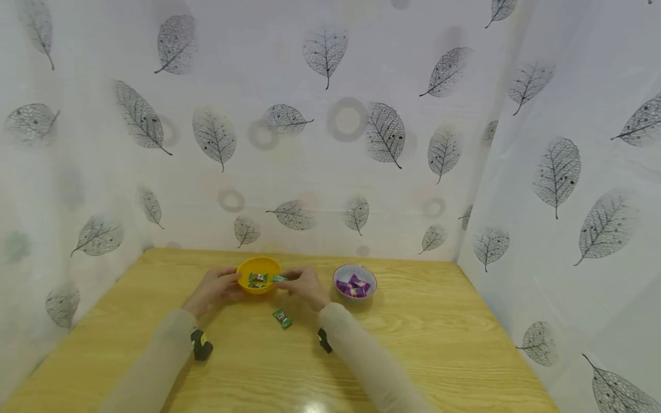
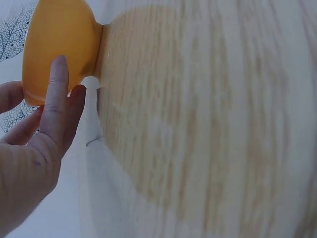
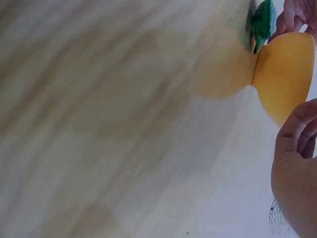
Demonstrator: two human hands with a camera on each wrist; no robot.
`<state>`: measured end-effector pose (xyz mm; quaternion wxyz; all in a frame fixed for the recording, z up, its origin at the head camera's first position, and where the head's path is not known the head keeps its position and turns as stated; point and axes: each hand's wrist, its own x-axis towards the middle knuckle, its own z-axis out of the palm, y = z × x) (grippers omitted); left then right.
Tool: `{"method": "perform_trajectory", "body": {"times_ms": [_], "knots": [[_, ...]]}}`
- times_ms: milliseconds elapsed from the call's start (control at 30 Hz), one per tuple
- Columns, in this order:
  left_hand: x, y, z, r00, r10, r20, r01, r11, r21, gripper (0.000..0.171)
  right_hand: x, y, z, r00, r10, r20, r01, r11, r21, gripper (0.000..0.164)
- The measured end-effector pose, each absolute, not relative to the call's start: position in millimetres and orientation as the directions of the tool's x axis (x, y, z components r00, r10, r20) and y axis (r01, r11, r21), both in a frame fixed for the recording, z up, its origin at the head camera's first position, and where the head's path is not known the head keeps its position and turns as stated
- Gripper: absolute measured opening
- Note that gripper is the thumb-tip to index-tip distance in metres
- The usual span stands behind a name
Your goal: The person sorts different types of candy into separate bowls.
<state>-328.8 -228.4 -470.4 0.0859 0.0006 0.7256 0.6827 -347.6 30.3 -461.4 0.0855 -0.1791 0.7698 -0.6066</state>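
Observation:
A yellow bowl (image 1: 258,264) stands on the table with green-wrapped candies (image 1: 258,277) inside. My left hand (image 1: 219,288) holds its left side; in the left wrist view the fingers (image 2: 55,106) lie along the outer wall and the thumb is at the rim. At the bowl's right rim, my right hand (image 1: 306,287) pinches a green-wrapped candy (image 1: 279,278) between thumb and finger. Another green-wrapped candy (image 1: 282,318) lies on the table in front of the bowl. In the right wrist view, that hand's fingertips are partly cut off and its candy is hidden.
To the right of my right hand stands a pale bowl (image 1: 355,268) with a dark rim, holding several purple-wrapped candies (image 1: 354,286). The wooden table (image 1: 439,332) meets leaf-patterned curtains (image 1: 330,172) at the back and sides. Dark straps sit on both wrists.

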Motion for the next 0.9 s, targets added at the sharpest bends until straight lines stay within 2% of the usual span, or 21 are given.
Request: {"method": "perform_trajectory", "body": {"times_ms": [500, 767, 900], "knots": [[-328, -226, -468, -0.987, 0.107, -0.123, -0.115, 0.080, 0.990, 0.050, -345, 1, -456, -0.958, -0.277, 0.073, -0.141, 0.235, -0.962, 0.028], [-324, -226, -466, -0.986, 0.099, -0.138, -0.132, 0.066, 0.989, 0.051, -345, 8, -464, -0.937, -0.327, 0.122, -0.166, 0.112, -0.980, 0.033], [-323, -227, -467, -0.986, 0.104, -0.134, -0.128, 0.058, 0.990, 0.052, -346, 18, -469, -0.901, -0.420, 0.111, -0.161, 0.086, -0.983, 0.034]]}}
